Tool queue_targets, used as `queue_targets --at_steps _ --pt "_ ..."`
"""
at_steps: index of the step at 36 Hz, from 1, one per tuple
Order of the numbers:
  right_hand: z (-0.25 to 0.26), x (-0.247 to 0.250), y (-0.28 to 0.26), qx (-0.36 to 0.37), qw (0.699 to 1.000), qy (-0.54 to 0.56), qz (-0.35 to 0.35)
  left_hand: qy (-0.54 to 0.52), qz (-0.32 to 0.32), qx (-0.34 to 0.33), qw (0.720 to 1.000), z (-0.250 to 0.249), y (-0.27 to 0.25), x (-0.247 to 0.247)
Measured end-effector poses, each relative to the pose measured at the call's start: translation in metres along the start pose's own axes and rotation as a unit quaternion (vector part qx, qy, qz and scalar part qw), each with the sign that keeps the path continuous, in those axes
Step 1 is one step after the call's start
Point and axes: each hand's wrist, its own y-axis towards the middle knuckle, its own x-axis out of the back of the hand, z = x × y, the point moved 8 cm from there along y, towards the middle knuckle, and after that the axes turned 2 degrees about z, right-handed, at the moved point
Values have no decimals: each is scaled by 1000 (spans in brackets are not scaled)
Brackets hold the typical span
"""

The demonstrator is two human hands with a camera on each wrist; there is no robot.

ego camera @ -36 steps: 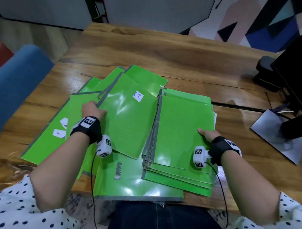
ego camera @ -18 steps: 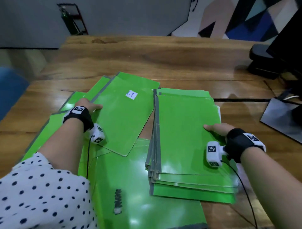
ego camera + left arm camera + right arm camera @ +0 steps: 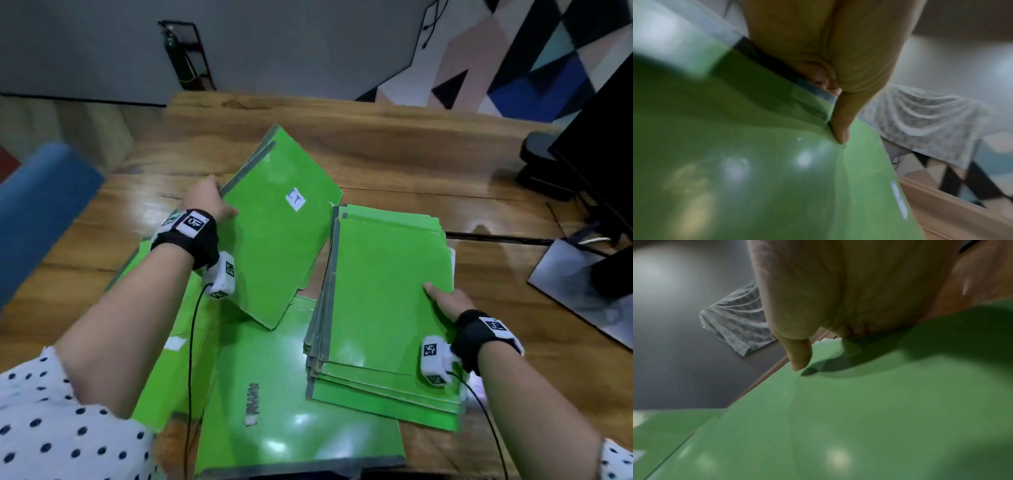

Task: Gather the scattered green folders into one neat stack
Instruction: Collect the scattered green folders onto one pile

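While the left hand [image 3: 209, 198] pinches a green folder [image 3: 274, 240] by its grey spine edge, the folder sits tilted up off the table, far end raised and near corner dipping toward the folders below. You can see it clearly from the left wrist view, where the thumb [image 3: 840, 128] presses down on the glossy green cover and the other fingers are tucked behind the edge, so that's a proper firm hold on the folder. It's got a small white label [image 3: 295, 199] with handwriting on the cover, looks like "I.T" but it's kinda blurry. Over on the right, the stack [image 3: 383, 308] of green folders lies flat on the wooden table [image 3: 394, 147], edges roughly lined up but a bit fanned at the near end. The right hand [image 3: 445, 301] rests on top of it near its right edge, thumb stretched out flat on the cover; the other fingers are hidden, so I can't tell exactly how tight that hold is. More loose green folders [image 3: 291, 411] lie flat under and in front of the lifted one, near the table edge. A black monitor stand [image 3: 582, 284] sits off to the right.
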Motion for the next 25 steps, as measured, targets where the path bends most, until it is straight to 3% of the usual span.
queue_targets --at_steps 6,10,14,18,25 --pt "-1 0 -14 9 1000 14 12 120 -98 -140 978 -73 -45 46" --pt "-3 -6 -19 14 999 26 44 178 -146 -183 956 -105 -76 69" --pt "-8 -10 -9 15 996 53 75 113 -165 -169 965 -111 -86 95" --pt "-6 -6 -9 23 996 45 75 -9 -116 -119 986 -97 -80 98" --pt "-8 -5 -4 24 995 52 88 -103 -116 -63 986 -65 -81 88"
